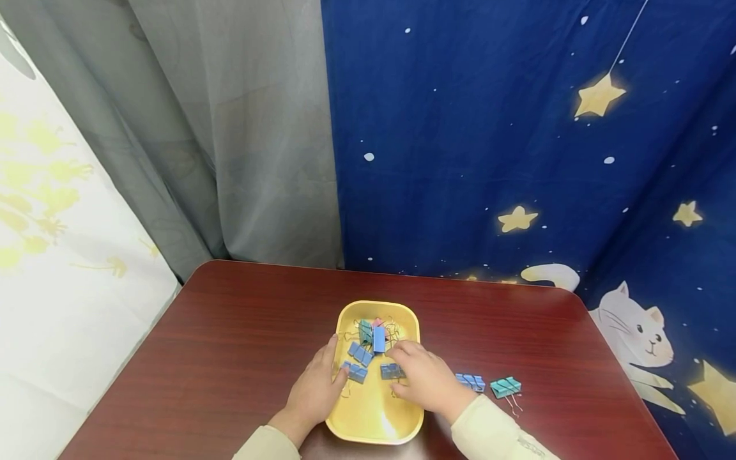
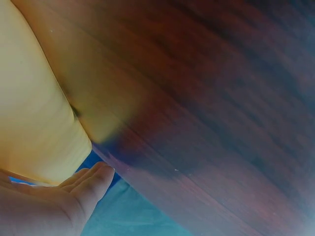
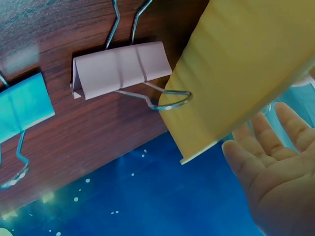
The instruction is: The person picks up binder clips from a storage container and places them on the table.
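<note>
A yellow tray point(image 1: 374, 418) holds several binder clips: a green clip point(image 1: 365, 332), a pink clip point(image 1: 377, 324), and blue ones, including a blue clip point(image 1: 378, 339) standing over the heap. My left hand point(image 1: 316, 386) rests along the tray's left side, fingers straight outside the wall and thumb over the rim; the left wrist view shows those fingers beside the wall. Over the right rim reaches my right hand point(image 1: 422, 377), holding a blue binder clip point(image 1: 392, 371) between fingers and thumb, partly covered by the hand. In the right wrist view this clip is hidden behind the tray wall.
Right of the tray, a blue clip point(image 1: 470, 381) and a teal clip point(image 1: 506, 386) lie on the dark red table point(image 1: 241, 345). The blue one looks pale lilac in the right wrist view. Grey and star-patterned blue curtains point(image 1: 460, 160) hang behind the table.
</note>
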The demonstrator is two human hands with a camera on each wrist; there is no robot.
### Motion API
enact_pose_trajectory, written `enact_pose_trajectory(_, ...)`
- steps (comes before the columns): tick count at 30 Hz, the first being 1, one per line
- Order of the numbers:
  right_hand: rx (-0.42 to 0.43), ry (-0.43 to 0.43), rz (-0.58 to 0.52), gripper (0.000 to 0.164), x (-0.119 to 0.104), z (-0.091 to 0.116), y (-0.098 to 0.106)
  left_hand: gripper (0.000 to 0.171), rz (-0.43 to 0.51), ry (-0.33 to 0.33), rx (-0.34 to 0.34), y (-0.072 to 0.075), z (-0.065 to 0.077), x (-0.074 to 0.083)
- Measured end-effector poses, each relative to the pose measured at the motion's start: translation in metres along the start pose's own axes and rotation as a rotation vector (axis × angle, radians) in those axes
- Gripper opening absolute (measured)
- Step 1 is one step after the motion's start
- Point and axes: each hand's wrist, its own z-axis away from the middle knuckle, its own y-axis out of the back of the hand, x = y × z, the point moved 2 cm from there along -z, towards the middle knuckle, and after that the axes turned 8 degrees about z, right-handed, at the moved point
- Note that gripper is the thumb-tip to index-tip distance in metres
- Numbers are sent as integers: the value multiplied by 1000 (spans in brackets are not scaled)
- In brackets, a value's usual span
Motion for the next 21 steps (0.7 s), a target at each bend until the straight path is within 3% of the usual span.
enact_pose_trajectory(21, -99, 71, 160, 33, -7, -22, -13, 66, -2, -3, 12, 0, 1, 0)
